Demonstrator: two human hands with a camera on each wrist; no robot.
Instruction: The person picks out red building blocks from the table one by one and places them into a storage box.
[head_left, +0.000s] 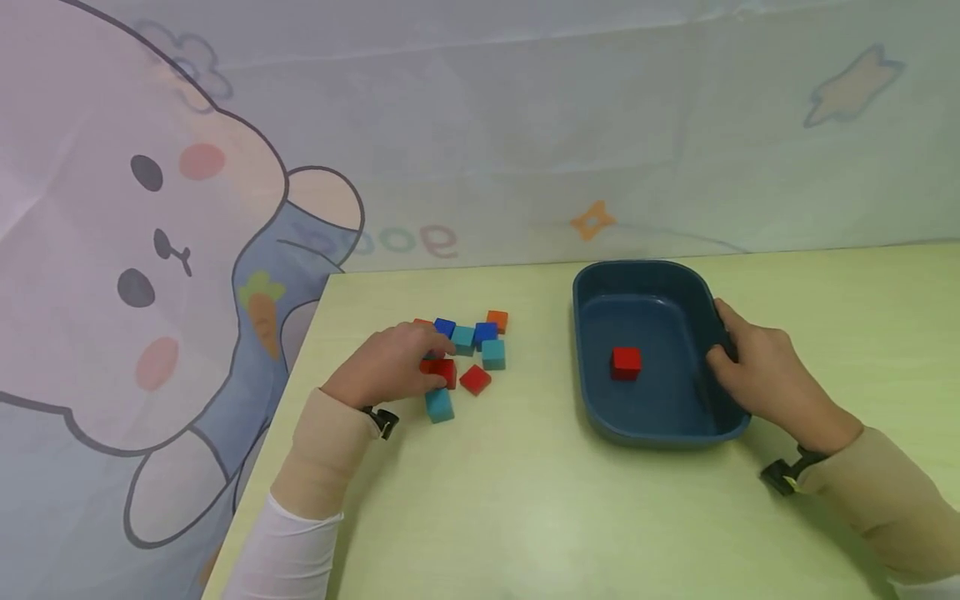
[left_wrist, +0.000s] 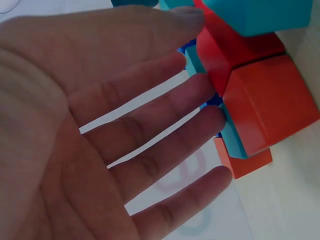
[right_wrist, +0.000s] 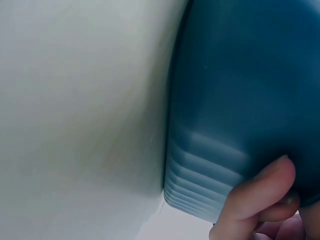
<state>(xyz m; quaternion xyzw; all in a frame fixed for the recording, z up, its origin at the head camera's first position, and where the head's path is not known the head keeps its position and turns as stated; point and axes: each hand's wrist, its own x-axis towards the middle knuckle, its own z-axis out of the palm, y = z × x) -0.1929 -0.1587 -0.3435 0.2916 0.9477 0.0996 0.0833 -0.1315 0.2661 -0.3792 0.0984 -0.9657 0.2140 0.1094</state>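
Left hand out over the blocks, fingers straight and spread, thumb right by a red block; contact, hard to call! Right hand clamps the blue tray at its right side, most fingers hidden behind the wall. Inside sits one red cube. Across the table, an orange block barely peeks past the left knuckles.

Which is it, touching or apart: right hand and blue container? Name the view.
Touching: the head view shows the right hand gripping the blue container at its side, thumb over the rim.
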